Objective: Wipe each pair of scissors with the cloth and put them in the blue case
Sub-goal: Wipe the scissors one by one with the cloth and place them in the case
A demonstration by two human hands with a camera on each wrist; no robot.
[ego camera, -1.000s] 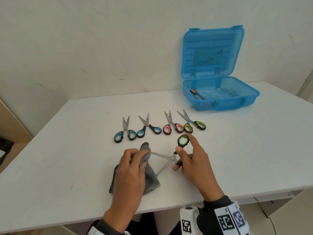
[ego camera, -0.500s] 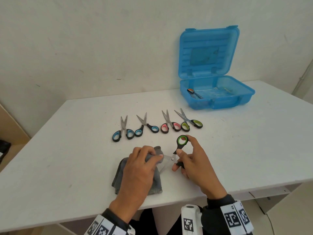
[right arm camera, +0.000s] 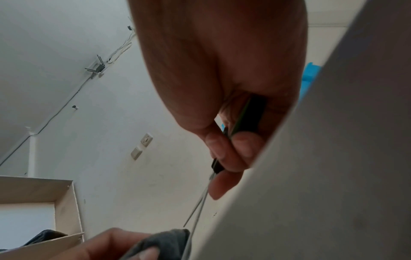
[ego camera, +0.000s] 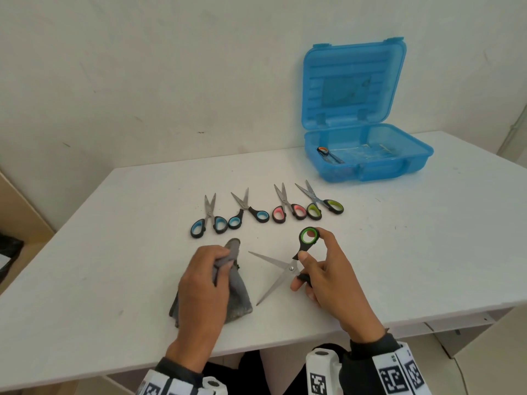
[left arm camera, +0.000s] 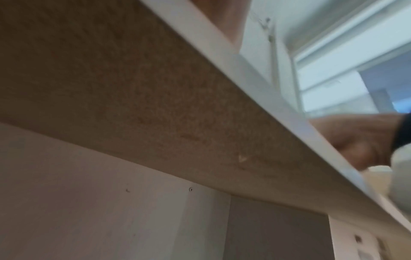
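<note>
My right hand grips the black and green handles of an open pair of scissors, its two blades spread and pointing left just above the table. My left hand holds a grey cloth bunched in its fingers, a short gap left of the blade tips. The right wrist view shows the fingers round the black handle and the cloth below. Several more scissors lie in a row: blue-handled, blue-handled, pink-handled, green-handled. The blue case stands open at the back right with one pair of scissors inside.
The white table meets a white wall behind. Its front edge runs just under my wrists. A brown box stands off the left edge. The left wrist view looks up at the table's underside.
My left hand has drawn the cloth off the blades and back to the left. The blades, covered half a second ago, now show bare and spread. The right hand keeps its grip.
</note>
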